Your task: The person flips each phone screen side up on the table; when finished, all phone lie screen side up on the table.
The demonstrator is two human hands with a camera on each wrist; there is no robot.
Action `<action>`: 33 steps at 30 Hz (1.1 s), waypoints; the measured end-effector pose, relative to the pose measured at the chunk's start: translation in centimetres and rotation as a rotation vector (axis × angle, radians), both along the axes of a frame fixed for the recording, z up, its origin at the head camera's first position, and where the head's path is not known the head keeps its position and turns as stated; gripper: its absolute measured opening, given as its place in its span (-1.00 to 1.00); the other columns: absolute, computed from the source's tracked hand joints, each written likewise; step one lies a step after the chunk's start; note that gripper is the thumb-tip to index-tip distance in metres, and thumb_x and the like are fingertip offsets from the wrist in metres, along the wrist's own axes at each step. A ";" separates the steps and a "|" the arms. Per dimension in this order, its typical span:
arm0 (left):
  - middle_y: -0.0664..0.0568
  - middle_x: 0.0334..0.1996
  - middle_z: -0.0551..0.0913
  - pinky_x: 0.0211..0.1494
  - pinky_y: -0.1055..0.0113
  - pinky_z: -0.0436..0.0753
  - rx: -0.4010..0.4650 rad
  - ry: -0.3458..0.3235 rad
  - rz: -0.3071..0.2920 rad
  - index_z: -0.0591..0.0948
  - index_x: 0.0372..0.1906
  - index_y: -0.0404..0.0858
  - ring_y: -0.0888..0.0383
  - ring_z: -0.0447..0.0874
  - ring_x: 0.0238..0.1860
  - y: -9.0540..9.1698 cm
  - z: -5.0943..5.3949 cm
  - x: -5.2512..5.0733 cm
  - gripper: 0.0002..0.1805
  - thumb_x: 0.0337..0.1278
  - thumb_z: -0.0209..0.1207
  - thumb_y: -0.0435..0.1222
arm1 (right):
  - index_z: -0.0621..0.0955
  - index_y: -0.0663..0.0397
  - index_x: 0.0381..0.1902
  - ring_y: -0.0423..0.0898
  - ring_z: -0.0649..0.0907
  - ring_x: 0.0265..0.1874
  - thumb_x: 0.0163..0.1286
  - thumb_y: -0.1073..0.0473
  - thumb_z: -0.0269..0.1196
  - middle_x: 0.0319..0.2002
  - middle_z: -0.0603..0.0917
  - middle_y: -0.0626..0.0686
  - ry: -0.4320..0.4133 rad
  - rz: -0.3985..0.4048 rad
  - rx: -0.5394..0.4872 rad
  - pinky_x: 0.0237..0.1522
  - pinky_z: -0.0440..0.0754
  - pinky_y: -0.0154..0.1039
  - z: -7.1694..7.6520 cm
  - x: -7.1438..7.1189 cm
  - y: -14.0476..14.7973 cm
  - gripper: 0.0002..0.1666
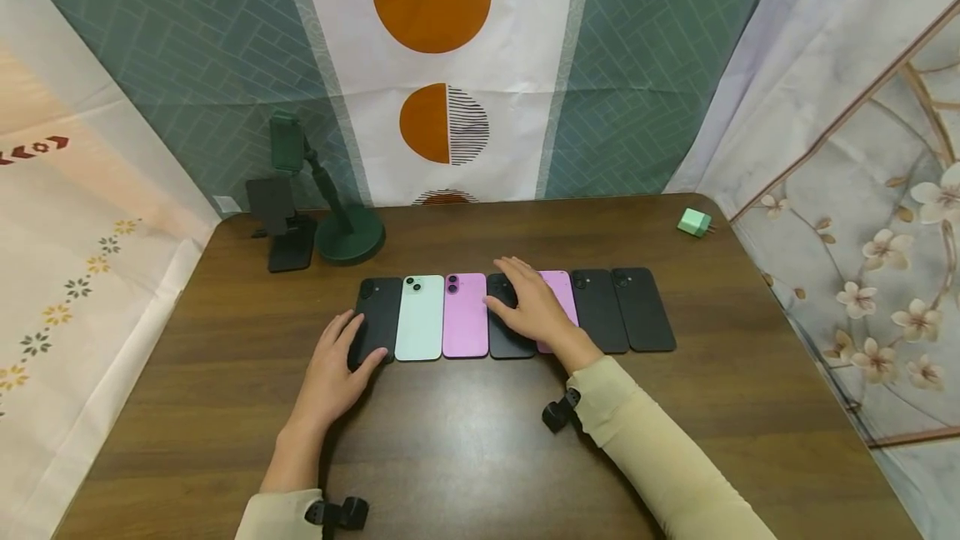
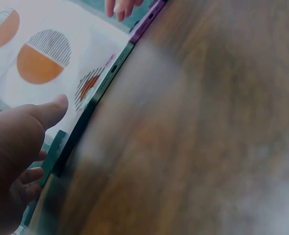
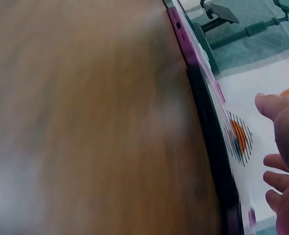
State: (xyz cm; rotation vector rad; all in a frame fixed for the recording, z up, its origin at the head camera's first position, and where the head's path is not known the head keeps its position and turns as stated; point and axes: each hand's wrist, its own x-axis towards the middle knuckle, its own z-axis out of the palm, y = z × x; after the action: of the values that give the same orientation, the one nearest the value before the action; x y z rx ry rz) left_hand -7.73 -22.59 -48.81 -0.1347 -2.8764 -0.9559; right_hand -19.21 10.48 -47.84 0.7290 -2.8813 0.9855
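Left hand (image 1: 330,376) spreads its thumb well away from the fingers beside the leftmost black phone (image 1: 381,315), fingertips at its left edge and thumb by its lower right corner; it has no grip on the phone, and I cannot tell whether any finger touches it; the right hand (image 1: 534,304) is loosely stretched out over the middle black phone (image 1: 510,346), thumb apart, holding nothing, and in its wrist view thumb and fingers appear raised above the row; seven phones lie back up, side by side across the brown table (image 1: 450,457), with the mint phone (image 1: 420,323) and the near pink phone (image 1: 465,319) between the hands, the far pink phone (image 1: 558,286) partly behind the right hand, and the inner black phone (image 1: 597,311) and outer black phone (image 1: 644,309) at the right end; each should be rigid, thin and light enough for one hand, though the smooth backs may slip and a drop could crack the glass; I would pinch across both long sides, low and square, clear of the cameras; neighbours sit so close that fingers have little room between them, so the short ends look the easier hold.
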 end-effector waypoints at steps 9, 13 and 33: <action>-0.33 0.46 0.27 0.43 -0.26 0.26 0.011 0.031 0.000 0.35 0.44 -0.44 -0.30 0.20 0.46 -0.1 -0.7 0.3 -0.17 0.24 0.37 -0.06 | 0.36 0.13 0.49 0.07 0.23 0.53 0.43 -0.11 0.29 0.46 0.39 0.14 -0.018 0.065 -0.001 0.51 0.16 0.06 0.3 -1.1 -3.6 -0.19; -0.32 0.46 0.27 0.43 -0.24 0.28 0.006 0.014 0.007 0.36 0.45 -0.43 -0.29 0.22 0.46 0.2 -0.8 0.3 -0.13 0.18 0.42 -0.05 | 0.38 0.16 0.48 0.07 0.27 0.51 0.42 -0.11 0.30 0.45 0.41 0.14 -0.008 0.097 0.004 0.51 0.19 0.00 0.0 -1.6 -5.0 -0.19; -0.36 0.44 0.30 0.37 -0.26 0.36 0.019 0.034 0.031 0.44 0.33 -0.57 -0.34 0.27 0.42 0.3 -1.0 0.2 -0.04 -0.05 0.55 -0.04 | 0.57 0.21 0.30 0.06 0.54 0.31 0.43 0.07 0.34 0.27 0.61 0.16 -0.012 0.242 -0.019 0.38 0.42 -0.09 -1.1 -3.7 -10.5 -0.44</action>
State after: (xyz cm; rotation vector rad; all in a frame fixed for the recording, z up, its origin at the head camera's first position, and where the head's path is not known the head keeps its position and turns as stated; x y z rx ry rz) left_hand -7.58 -22.26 -49.79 -0.1038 -2.8293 -0.9661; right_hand -22.91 0.02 -48.96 1.0947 -2.8379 1.0389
